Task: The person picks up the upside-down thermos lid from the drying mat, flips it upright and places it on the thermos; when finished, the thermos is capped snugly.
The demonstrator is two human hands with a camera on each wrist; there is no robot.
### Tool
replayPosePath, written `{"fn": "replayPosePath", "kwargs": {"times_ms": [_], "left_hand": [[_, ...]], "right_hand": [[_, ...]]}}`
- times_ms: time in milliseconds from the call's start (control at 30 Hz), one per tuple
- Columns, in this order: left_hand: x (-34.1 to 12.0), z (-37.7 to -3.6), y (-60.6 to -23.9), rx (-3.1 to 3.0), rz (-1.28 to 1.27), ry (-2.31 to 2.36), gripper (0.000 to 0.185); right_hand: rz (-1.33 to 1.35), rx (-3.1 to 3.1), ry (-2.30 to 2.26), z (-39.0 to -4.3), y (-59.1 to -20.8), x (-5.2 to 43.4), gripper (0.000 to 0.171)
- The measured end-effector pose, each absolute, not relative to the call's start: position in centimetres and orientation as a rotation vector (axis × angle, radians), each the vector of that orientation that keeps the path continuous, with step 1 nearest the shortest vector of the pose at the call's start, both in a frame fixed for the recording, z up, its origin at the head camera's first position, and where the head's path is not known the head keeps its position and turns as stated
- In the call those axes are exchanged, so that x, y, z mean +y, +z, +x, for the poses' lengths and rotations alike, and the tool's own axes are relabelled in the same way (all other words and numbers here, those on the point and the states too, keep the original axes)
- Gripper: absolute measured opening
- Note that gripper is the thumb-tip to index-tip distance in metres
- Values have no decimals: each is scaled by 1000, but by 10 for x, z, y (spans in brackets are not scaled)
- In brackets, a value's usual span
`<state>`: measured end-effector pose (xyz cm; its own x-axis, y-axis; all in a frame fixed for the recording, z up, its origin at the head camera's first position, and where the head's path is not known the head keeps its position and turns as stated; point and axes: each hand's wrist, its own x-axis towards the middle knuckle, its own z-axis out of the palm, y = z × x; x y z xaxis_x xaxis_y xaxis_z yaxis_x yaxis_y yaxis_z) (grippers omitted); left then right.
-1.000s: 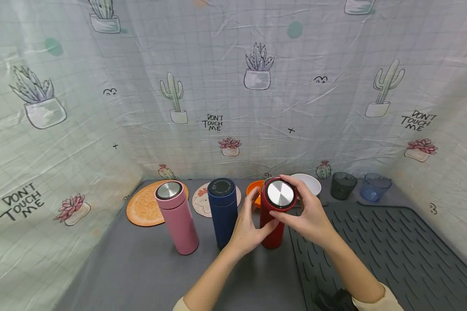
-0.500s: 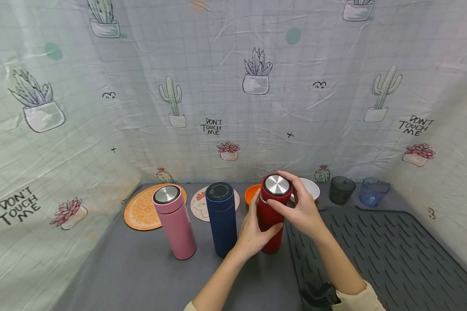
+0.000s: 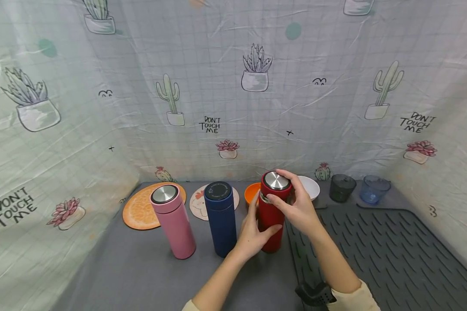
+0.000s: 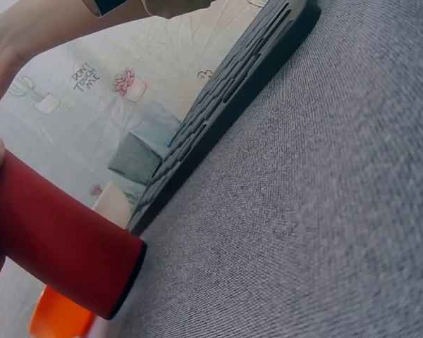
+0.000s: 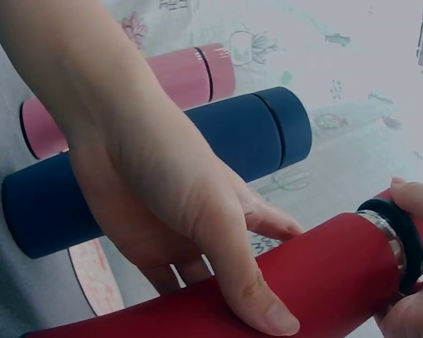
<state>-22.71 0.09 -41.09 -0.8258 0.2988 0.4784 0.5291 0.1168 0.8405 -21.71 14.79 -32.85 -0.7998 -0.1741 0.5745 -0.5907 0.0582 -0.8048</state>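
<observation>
A red thermos bottle (image 3: 271, 216) stands upright on the grey table, its body gripped by my left hand (image 3: 252, 236). At its mouth is the red lid (image 3: 276, 181) with a steel top, pinched between thumb and fingers of my right hand (image 3: 302, 210). In the right wrist view, a steel neck (image 5: 386, 229) and a black ring (image 5: 405, 243) show between body and lid, and the lid looks slightly tilted. A blue thermos (image 3: 220, 220) stands just left of my left hand, and a pink thermos (image 3: 174, 222) stands farther left.
An orange-slice mat (image 3: 140, 211) and a round chicken-print mat (image 3: 198, 207) lie behind the bottles. An orange bowl (image 3: 251, 192) and a white dish (image 3: 310, 186) are partly hidden. Dark (image 3: 341, 188) and blue glasses (image 3: 374, 190) stand behind a ribbed black mat (image 3: 377, 246).
My right hand has brought the lid lower and slightly left over the red bottle's mouth, where the steel neck now shows. My left hand keeps its grip on the body.
</observation>
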Motion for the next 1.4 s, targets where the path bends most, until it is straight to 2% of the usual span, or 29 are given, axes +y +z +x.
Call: {"fn": "replayPosePath", "kwargs": {"times_ms": [267, 600, 833, 1167, 1400], "left_hand": [[0, -226, -407, -2225, -811, -1758, 93], [-4, -205, -376, -2226, -834, -1748, 87], [-4, -206, -376, -2224, -814, -1793, 87], [-4, -206, -376, -2243, -819, -1794, 88], [-4, -208, -378, -2231, -831, -1817, 88]], "right_hand": [[735, -2014, 1811, -220, -333, 143, 62], [767, -1948, 1893, -223, -339, 140, 54], [859, -1846, 1945, -225, -341, 143, 51], [716, -1829, 1948, -226, -341, 141, 58], [784, -1884, 1950, -227, -341, 145, 57]]}}
